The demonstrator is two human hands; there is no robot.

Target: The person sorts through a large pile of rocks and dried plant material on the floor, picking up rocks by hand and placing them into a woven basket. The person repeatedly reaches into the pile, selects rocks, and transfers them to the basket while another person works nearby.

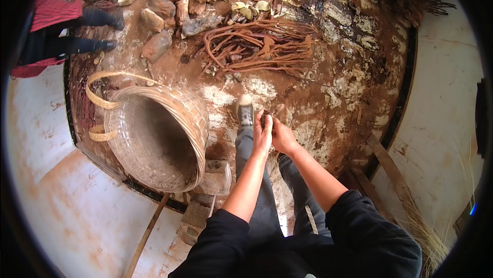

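My left hand [262, 133] and my right hand [282, 135] meet in front of my legs, above the dirt floor. Between them is a small dark brown clump [264, 119], mostly covered by the fingers; its kind is not clear. The fingers of both hands are curled around it. Just beyond my shoes lies a loose heap of reddish-brown sticks or roots [262, 47]. A large woven basket [192, 116] with two loop handles rests tilted to the left of my hands, its dark inside showing.
Stones [158, 45] and broken rubble cover the far left floor. At the upper left stands another person [67, 31] in red and dark clothes. Concrete blocks [215, 178] sit below the basket beside a wooden pole [149, 232]. A plank [393, 167] leans at the right.
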